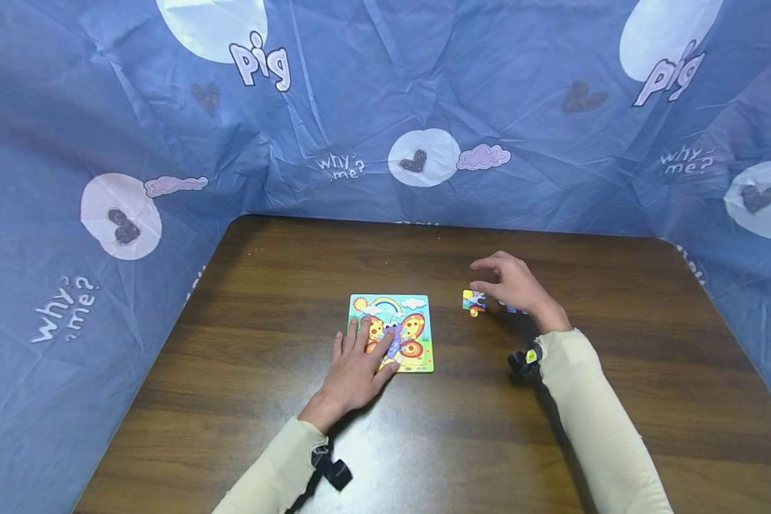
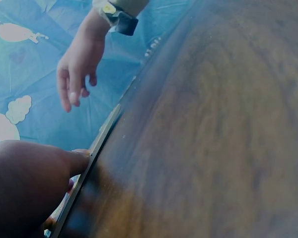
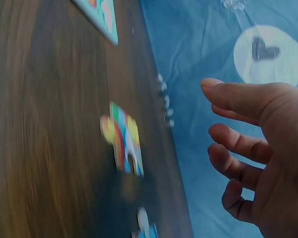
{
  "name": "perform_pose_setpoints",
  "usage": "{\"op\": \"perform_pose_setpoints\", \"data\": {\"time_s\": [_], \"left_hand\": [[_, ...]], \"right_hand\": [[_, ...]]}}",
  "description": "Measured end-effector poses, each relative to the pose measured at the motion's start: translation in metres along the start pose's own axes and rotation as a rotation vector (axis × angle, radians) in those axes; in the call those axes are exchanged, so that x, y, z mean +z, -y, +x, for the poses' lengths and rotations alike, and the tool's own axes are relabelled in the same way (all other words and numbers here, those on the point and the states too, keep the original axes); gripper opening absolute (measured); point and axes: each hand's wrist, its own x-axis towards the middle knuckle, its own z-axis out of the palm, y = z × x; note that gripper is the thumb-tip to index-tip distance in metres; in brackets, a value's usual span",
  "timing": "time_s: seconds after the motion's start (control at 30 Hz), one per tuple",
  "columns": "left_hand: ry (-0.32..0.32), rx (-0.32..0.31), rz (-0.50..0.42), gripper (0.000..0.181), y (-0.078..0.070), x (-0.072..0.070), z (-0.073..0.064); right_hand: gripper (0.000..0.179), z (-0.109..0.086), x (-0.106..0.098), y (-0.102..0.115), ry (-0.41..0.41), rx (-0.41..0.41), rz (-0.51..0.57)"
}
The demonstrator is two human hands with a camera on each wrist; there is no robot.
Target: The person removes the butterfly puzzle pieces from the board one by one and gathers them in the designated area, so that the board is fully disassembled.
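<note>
A square butterfly picture puzzle board (image 1: 422, 321) lies on the table, and my left hand (image 1: 353, 375) rests on its lower left part with fingers spread. In the left wrist view the thumb of that hand (image 2: 30, 183) lies at the board's edge (image 2: 105, 130). To the right, my right hand (image 1: 514, 285) hovers with loosely bent fingers, holding nothing. Close by its thumb in the head view is a colourful jigsaw piece (image 1: 472, 298), lying on the table in the right wrist view too. Another piece with blue on it (image 3: 150, 232) is mostly out of frame there; the right hand partly hides blue bits in the head view.
Both hands and pieces are over a brown wood-grain table (image 1: 263, 300). A blue printed cloth (image 1: 353, 86) hangs behind it and along its sides. Each sleeved wrist wears a black device, such as the right wrist camera (image 1: 523, 358).
</note>
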Motion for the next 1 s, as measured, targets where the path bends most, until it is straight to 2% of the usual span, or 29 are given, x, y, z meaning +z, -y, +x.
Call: {"op": "perform_pose_setpoints", "data": {"time_s": [0.2, 0.47, 0.73, 1.0], "left_hand": [[0.000, 0.002, 0.002, 0.061, 0.000, 0.001, 0.000], [-0.012, 0.008, 0.004, 0.060, 0.001, 0.001, 0.001], [0.010, 0.000, 0.009, 0.061, 0.002, 0.001, 0.001], [-0.006, 0.011, 0.018, 0.060, 0.001, 0.000, 0.001]], "right_hand": [[0.039, 0.010, 0.015, 0.021, 0.033, -0.009, 0.046], [0.038, 0.017, 0.038, 0.038, 0.059, -0.039, 0.100], [0.037, 0.021, 0.061, 0.050, 0.123, -0.047, 0.098], [0.035, 0.023, 0.078, 0.057, 0.148, -0.092, 0.063]]}}
